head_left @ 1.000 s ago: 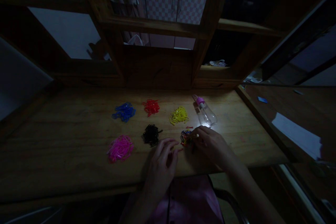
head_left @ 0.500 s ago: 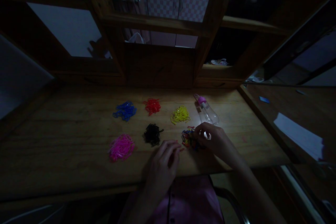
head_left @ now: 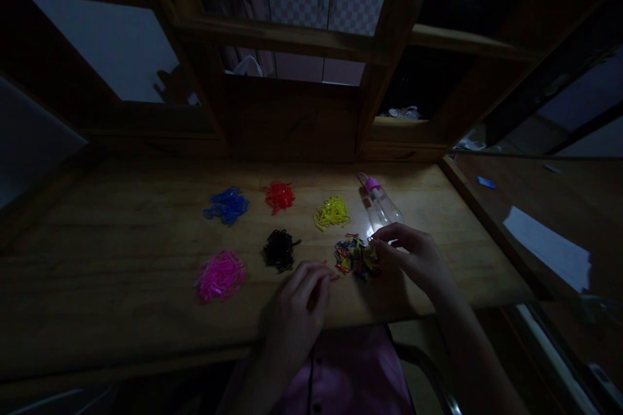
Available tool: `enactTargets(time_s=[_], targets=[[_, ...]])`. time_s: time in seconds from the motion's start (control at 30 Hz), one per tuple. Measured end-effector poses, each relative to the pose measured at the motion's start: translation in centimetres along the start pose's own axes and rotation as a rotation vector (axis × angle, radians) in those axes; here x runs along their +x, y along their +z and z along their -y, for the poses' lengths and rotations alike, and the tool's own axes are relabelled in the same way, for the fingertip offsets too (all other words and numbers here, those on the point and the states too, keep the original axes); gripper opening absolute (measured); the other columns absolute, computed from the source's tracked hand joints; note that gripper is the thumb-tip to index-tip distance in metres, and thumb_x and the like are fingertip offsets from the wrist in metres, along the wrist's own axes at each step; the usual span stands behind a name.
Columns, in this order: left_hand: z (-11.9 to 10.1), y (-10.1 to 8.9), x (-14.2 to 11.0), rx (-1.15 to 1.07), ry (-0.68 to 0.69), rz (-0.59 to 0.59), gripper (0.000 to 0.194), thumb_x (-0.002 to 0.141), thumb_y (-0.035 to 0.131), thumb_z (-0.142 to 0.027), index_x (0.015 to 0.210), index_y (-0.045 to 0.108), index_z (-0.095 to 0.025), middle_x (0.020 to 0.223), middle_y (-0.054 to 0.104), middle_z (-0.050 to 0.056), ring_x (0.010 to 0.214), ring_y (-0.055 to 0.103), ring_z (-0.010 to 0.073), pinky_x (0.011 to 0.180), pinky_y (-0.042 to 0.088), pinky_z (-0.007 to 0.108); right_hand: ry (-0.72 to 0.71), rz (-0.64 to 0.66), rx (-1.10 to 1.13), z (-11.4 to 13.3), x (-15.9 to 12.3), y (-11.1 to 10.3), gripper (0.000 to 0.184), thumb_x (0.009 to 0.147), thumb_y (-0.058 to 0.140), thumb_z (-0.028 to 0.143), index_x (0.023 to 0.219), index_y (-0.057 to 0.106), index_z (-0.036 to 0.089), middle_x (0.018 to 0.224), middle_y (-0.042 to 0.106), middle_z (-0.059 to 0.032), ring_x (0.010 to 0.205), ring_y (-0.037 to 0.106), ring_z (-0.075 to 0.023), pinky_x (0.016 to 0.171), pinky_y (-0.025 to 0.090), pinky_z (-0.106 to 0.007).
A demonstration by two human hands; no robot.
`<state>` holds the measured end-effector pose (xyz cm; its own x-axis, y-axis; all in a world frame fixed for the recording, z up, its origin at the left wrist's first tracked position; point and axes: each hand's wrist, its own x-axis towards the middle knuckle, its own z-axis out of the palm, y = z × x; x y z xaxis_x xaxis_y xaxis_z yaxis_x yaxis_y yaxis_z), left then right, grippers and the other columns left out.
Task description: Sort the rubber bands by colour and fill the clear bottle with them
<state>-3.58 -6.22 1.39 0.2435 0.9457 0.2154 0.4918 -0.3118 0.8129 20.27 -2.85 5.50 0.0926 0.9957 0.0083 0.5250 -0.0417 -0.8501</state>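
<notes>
My left hand [head_left: 299, 301] rests at the table's front edge, fingers curled together; what they hold, if anything, is hidden. A small red loop [head_left: 335, 277] shows at its fingertips. My right hand [head_left: 411, 253] is at the right edge of a mixed pile [head_left: 357, 258] of thin red, blue, yellow and black loops. Its thumb and forefinger pinch a small dark loop [head_left: 370, 239]. Left of the mixed pile sits a heap of black loops [head_left: 280, 250]. A yellow heap [head_left: 331, 213] lies behind it.
A pink heap [head_left: 220, 276], a blue heap [head_left: 227, 205] and a red heap [head_left: 279, 196] lie farther left on the wooden table [head_left: 146, 233]. A clear bulb-shaped bottle with a pink cap [head_left: 372, 184] lies behind my right hand. White paper [head_left: 548, 248] is on the right-hand surface.
My right hand has drawn back to the right from over the mixed pile, uncovering more of it, with a small dark loop in its pinch. The left hand has hardly moved.
</notes>
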Motion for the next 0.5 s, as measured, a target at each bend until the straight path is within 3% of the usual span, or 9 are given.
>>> enactTargets(time_s=[0.5], targets=[[0.30,0.22,-0.15,-0.003,0.003,-0.046,0.016,0.094,0.050,-0.019,0.098,0.065,-0.023,0.106,0.064,0.003,0.099,0.062,0.0153,0.087,0.050,0.026,0.104,0.066,0.161,-0.04,-0.76,-0.40,0.023,0.080,0.069,0.040,0.084,0.060,0.019,0.076,0.070,-0.0051,0.065,0.066,-0.0171,0.052,0.050,-0.025]])
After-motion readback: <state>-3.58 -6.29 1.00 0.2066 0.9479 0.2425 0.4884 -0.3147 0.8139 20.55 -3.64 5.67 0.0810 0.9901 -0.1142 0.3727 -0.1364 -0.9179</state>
